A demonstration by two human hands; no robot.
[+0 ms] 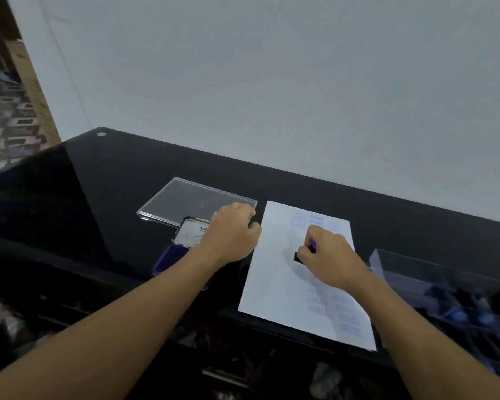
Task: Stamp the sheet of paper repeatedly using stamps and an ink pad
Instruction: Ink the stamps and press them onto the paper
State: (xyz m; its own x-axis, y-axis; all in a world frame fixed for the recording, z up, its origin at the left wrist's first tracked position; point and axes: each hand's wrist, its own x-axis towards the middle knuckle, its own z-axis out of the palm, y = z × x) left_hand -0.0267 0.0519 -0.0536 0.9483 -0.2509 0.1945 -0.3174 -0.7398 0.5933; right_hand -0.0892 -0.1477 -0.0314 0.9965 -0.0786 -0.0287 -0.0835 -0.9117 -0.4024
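A white sheet of paper [277, 272] lies on the black glass table, with faint blue stamp marks near its top and along its lower right. My right hand [326, 259] grips a dark stamp [298, 257] with a blue-purple handle and holds it down on the middle of the sheet. Left of the paper sits an open ink pad [179, 249] with a blue pad and a labelled lid. My left hand [231, 232] rests over the ink pad's right side with curled fingers at the paper's left edge; whether it holds anything is hidden.
A clear plastic lid [191, 202] lies flat behind the ink pad. A clear compartment box [433, 284] with several dark and blue stamps stands at the right. The table's front edge [185, 336] runs below my forearms; a grey wall is behind.
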